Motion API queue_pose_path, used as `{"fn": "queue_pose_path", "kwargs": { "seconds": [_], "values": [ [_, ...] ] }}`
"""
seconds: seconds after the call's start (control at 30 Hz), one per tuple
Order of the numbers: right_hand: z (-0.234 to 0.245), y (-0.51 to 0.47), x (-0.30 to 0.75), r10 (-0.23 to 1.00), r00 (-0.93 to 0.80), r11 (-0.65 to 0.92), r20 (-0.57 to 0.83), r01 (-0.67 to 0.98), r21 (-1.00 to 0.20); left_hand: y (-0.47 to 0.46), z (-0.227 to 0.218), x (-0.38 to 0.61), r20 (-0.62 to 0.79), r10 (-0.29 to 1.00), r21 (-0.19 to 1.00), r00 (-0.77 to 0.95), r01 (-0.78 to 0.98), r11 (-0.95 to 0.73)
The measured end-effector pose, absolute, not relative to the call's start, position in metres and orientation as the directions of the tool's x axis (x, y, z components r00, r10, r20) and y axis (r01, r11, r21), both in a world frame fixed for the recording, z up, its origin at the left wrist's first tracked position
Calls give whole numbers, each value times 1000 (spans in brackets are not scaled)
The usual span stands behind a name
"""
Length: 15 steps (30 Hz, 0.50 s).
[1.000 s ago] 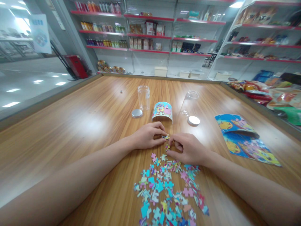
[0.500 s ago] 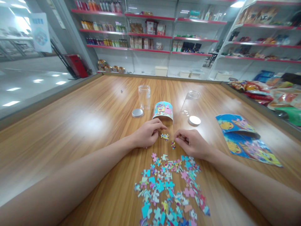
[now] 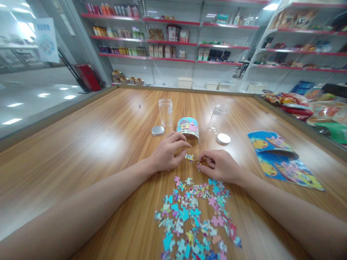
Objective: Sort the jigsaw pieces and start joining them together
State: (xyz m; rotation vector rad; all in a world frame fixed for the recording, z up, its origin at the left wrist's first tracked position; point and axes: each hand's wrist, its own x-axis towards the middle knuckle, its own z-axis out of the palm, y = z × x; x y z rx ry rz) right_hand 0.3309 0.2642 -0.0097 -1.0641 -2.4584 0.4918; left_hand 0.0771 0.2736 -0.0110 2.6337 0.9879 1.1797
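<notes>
Between my hands lies a small group of joined yellow puzzle pieces [image 3: 189, 157]. My left hand [image 3: 170, 151] rests just left of it, thumb and fingers apart and nothing held. On the other side, my right hand [image 3: 221, 164] pinches a small multicoloured puzzle piece [image 3: 198, 165] between thumb and fingers, close to the table. Nearer to me is a spread of loose puzzle pieces [image 3: 184, 213] in blue, pink, white and yellow. Beyond my left fingers stands a curved picture card [image 3: 188, 125] with cartoon figures.
Two clear jars stand farther back, a left jar [image 3: 165, 112] and a right jar [image 3: 217, 118], near a silver lid [image 3: 158, 130] and a white-topped lid [image 3: 223, 139]. A bent blue picture sheet [image 3: 287, 169] lies at right. Snack bags [image 3: 295, 106] sit past the table's right edge.
My right thumb and fingers have closed on the small multicoloured piece, which lay beside them before. My left fingers have spread and lifted a little; the joined yellow pieces stay put.
</notes>
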Motion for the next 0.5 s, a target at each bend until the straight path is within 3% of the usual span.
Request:
{"fn": "queue_pose_path", "kwargs": {
  "seconds": [0.1,0.3,0.5],
  "values": [
    [-9,264,331,751,-616,644,238,605,-468,276,-11,76,628,655,282,420,662,-695],
    [-8,264,331,740,-628,656,239,596,-463,282,-22,75,383,766,266,516,733,-627],
    [-9,264,331,746,-624,648,233,598,-472,282,-21,75,384,763,260,519,732,-629]
  ]
}}
